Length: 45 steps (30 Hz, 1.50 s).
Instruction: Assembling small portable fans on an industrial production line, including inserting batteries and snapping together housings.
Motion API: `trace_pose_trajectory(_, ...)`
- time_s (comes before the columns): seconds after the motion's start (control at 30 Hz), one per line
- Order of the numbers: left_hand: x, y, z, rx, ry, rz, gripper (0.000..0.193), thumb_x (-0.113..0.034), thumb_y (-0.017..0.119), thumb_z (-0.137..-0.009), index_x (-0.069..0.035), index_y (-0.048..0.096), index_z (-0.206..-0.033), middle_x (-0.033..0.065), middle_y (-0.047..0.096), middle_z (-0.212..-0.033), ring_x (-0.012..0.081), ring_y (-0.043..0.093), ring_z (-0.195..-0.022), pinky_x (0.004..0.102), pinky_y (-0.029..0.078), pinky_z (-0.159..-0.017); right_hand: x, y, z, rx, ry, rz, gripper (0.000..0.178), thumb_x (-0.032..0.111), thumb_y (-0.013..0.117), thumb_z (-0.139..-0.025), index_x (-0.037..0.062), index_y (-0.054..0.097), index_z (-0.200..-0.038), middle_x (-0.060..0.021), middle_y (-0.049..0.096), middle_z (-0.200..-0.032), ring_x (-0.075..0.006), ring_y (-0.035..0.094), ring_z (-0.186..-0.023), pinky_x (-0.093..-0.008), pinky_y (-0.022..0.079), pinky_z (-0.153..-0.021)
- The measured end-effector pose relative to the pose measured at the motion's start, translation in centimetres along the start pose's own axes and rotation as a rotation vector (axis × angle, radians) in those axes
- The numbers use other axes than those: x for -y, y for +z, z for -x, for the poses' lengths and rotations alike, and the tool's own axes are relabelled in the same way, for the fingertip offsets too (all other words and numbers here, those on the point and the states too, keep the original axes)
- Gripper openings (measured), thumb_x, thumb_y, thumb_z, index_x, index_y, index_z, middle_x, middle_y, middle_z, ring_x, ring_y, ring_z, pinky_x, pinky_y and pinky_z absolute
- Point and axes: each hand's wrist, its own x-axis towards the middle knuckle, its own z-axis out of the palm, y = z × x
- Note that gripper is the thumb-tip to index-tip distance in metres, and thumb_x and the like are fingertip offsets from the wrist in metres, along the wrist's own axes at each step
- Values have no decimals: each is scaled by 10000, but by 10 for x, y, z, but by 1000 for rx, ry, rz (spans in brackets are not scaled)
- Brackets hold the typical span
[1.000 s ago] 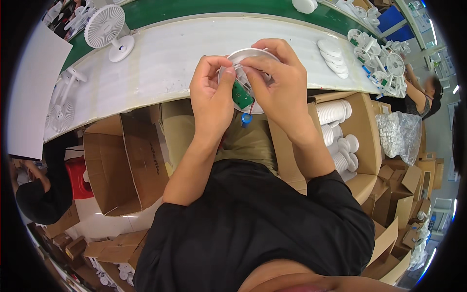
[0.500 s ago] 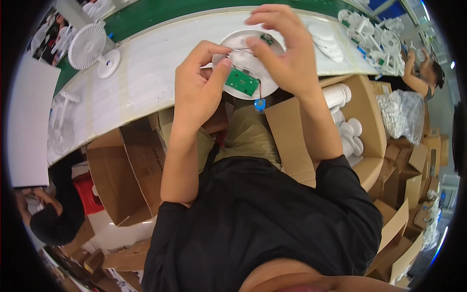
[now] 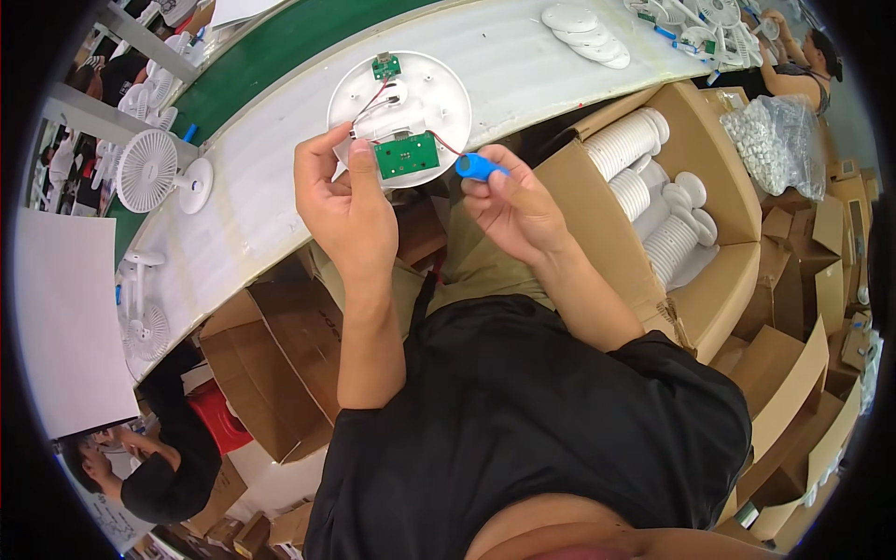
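Observation:
A round white base (image 3: 448, 98) lies open side up at the table's edge. Inside it are a small green board (image 3: 385, 65) near the far rim and a larger green circuit board (image 3: 408, 157) near the front. Thin red and dark wires (image 3: 376, 96) run from the small board down to my left hand (image 3: 347, 201), whose thumb and forefinger pinch them at the base's left rim. My right hand (image 3: 516, 201) grips a blue cylindrical battery (image 3: 481, 168), held just off the base's front right. A red lead joins the battery to the larger board.
White discs (image 3: 586, 37) lie overlapped on the table (image 3: 271, 140) at far right. A white desk fan (image 3: 149, 173) stands left. On my right, a cardboard box (image 3: 737, 280) holds stacked white round parts; another open carton (image 3: 271, 364) sits left. Co-workers are at both sides.
My right hand has come down from above the base and taken hold of the blue battery, which was hanging by its lead. The view has shifted, so the base appears farther left.

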Motion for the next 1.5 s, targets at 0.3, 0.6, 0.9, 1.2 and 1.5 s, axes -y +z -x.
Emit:
trace_pose_trajectory(0.3, 0, 9, 4, 50, -71, 46, 153, -36, 586, -931, 3, 569, -1077, 103, 597, -949, 98, 536, -711, 197, 474, -602, 41, 21, -7, 213, -507, 978, 447, -21, 644, -848, -30, 526, -1278, -158, 597, -1066, -201, 575, -782, -248, 488, -756)
trace_pose_trajectory(0.6, 5, 35, 13, 75, -30, 89, 150, -12, 574, -918, 0, 578, -1068, 78, 595, -906, 76, 512, -649, 192, 454, -556, 53, 50, -29, 48, -806, 1164, 329, -46, 678, -818, -23, 639, -1144, -117, 617, -1057, -155, 580, -786, -223, 495, -702)
trace_pose_trajectory(0.9, 10, 48, 16, 80, -47, 139, 154, 9, 573, -896, -5, 591, -1049, 75, 609, -888, 72, 494, -604, 198, 436, -518, 65, 64, -28, -60, -719, 1130, 261, -43, 658, -846, -20, 662, -1105, -113, 597, -1094, -149, 577, -844, -216, 480, -682)
trace_pose_trajectory(1.2, 14, 52, 13, 59, -24, 124, 142, 13, 578, -890, -3, 600, -1029, 82, 629, -879, 76, 499, -593, 198, 441, -517, 73, 66, -23, -116, -638, 1304, 238, -27, 669, -847, -9, 708, -1081, -108, 600, -1112, -143, 567, -850, -216, 466, -691)
trace_pose_trajectory(1.5, 12, 38, 9, 64, -26, 164, 127, -42, 629, -904, 2, 598, -1019, 82, 636, -886, 80, 505, -602, 196, 436, -522, 70, 81, -23, -105, -693, 1653, 168, -23, 680, -839, 1, 748, -991, -116, 600, -1123, -144, 555, -875, -228, 461, -723)
